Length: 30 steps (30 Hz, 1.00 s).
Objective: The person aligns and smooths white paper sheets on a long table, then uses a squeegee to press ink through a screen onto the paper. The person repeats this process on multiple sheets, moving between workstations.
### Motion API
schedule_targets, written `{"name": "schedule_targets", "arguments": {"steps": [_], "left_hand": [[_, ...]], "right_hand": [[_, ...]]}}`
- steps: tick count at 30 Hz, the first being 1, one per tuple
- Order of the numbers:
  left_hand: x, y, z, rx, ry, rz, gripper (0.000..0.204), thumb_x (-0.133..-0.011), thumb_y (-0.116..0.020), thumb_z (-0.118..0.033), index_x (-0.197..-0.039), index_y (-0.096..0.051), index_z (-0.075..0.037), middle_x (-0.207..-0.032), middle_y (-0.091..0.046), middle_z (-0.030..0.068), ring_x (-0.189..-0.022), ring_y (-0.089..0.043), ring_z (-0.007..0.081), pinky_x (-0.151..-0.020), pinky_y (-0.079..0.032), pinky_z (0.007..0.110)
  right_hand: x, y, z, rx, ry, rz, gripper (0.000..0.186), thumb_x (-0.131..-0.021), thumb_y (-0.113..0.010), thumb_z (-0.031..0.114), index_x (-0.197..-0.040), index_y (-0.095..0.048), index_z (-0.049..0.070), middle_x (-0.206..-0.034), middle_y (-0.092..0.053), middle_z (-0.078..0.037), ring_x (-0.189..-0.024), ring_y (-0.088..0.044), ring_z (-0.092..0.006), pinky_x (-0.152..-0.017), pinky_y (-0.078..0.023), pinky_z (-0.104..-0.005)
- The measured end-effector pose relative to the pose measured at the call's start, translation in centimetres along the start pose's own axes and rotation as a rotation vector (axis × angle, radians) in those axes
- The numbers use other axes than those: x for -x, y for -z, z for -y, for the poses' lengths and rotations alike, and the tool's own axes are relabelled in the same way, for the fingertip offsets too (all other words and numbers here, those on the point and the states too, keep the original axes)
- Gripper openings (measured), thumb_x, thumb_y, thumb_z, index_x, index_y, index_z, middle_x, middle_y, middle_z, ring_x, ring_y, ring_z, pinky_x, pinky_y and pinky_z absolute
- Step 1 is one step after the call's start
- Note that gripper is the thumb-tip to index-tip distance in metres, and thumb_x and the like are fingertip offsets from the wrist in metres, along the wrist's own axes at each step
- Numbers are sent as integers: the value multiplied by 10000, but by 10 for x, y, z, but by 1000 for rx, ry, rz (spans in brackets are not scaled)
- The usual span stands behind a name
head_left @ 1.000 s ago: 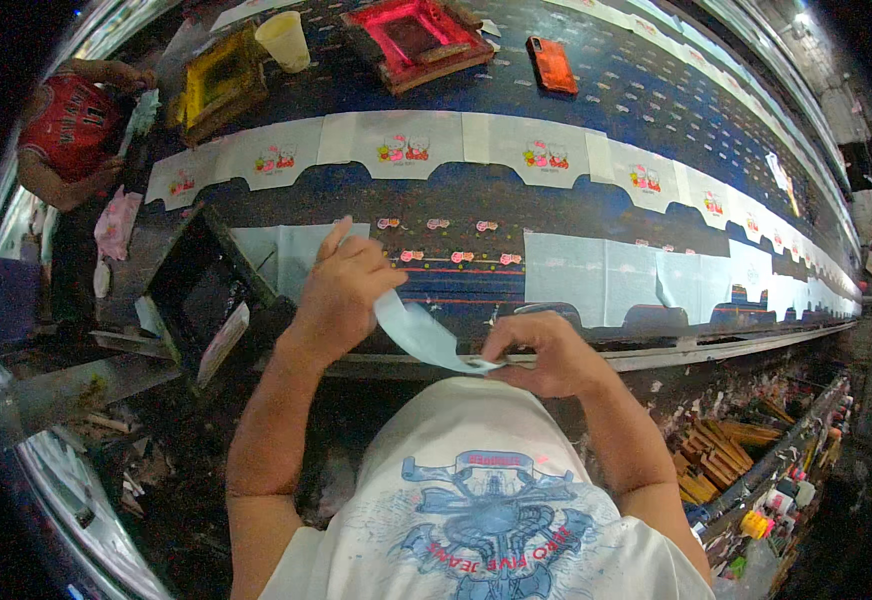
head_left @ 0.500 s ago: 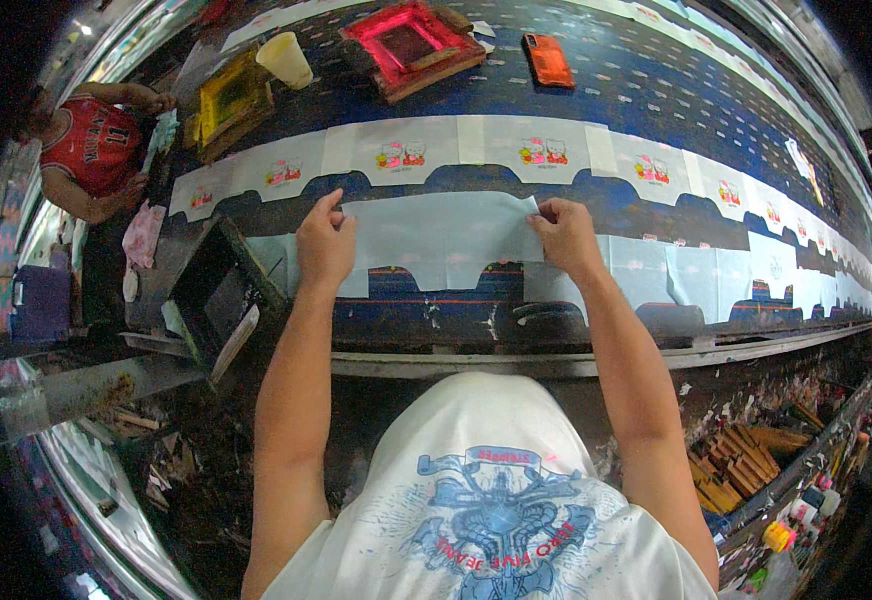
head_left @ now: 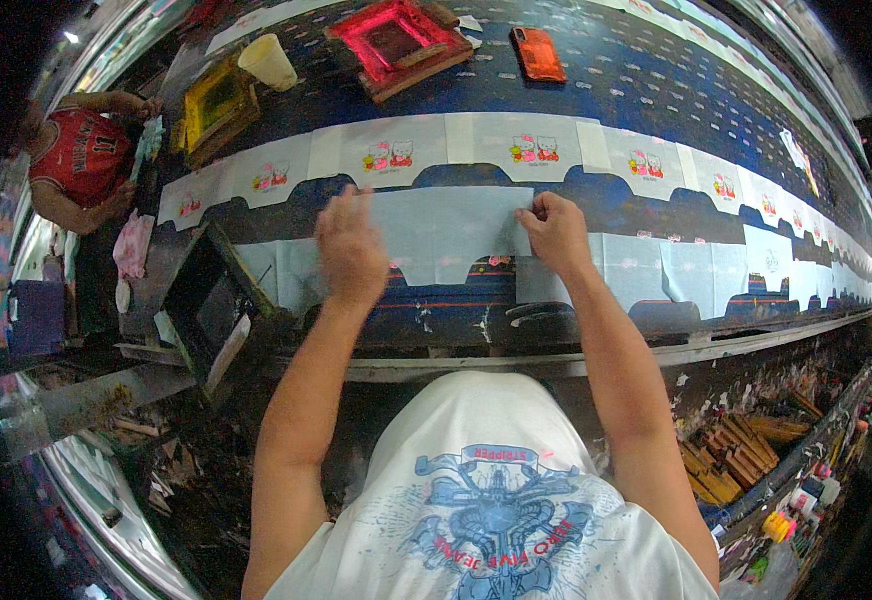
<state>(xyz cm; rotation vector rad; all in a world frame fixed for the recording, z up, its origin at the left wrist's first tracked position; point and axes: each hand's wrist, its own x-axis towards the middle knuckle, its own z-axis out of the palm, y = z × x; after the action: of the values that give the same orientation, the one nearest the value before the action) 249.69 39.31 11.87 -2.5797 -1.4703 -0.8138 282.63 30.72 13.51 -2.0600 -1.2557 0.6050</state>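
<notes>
Since half a second ago, the left hand (head_left: 349,245) has gone from pinching the left edge of the pale blue sheet (head_left: 446,235) to lying over that end with its fingers stretched out. The sheet, which a second ago curled between the hands near the shirt front, now lies spread out on the table (head_left: 616,110), as it nearly did half a second ago.

The sheet spans the space between the hands. Its left end runs beneath the left hand, which is released and spread, palm down, and blurred. The right hand (head_left: 556,232) is at the opposite edge, just below the upper right corner, its fingers curled and its thumb touching the edge; whether it pinches the sheet there, I cannot tell.

Just beyond the sheet runs a row of white printed pieces (head_left: 541,145). More pale blue pieces (head_left: 628,270) lie to the right, below the right hand, and a dark frame (head_left: 241,265) leans to the left of the left hand. Well apart, at the far side, are a yellow frame (head_left: 218,105), a cup (head_left: 268,63), a pink-red frame (head_left: 354,45) and an orange phone (head_left: 538,55).
</notes>
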Motion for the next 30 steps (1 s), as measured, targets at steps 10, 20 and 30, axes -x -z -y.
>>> {"name": "schedule_targets", "arguments": {"steps": [10,20,30], "left_hand": [[-13,-27,-98,64,-87,313,826,-1029,-613,-488,-1664,-376,-15,-1778,-255,216,-1636,-212,468,-1326,-153,612],[2,-14,-169,377,-451,494,948,-986,-644,-598,-1613,-396,68,-1747,-300,253,-1632,-236,452,-1328,-194,573],[88,201,92,76,444,-317,139,-975,-753,-85,-1105,-784,-47,-1340,-732,183,-1254,-677,377,-1093,-524,498]], "right_hand": [[1,-4,-8,-126,53,-84,230,-941,-798,190,-892,-710,-16,-698,-683,-55,-561,-612,-145,-543,-486,-347],[-11,18,-9,-537,-243,30,204,-1014,-728,211,-979,-739,10,-752,-687,-39,-555,-612,-135,-493,-474,-306],[0,27,-9,-763,-248,57,142,-1053,-715,212,-1010,-696,78,-716,-625,17,-507,-531,-80,-442,-385,-263]]}}
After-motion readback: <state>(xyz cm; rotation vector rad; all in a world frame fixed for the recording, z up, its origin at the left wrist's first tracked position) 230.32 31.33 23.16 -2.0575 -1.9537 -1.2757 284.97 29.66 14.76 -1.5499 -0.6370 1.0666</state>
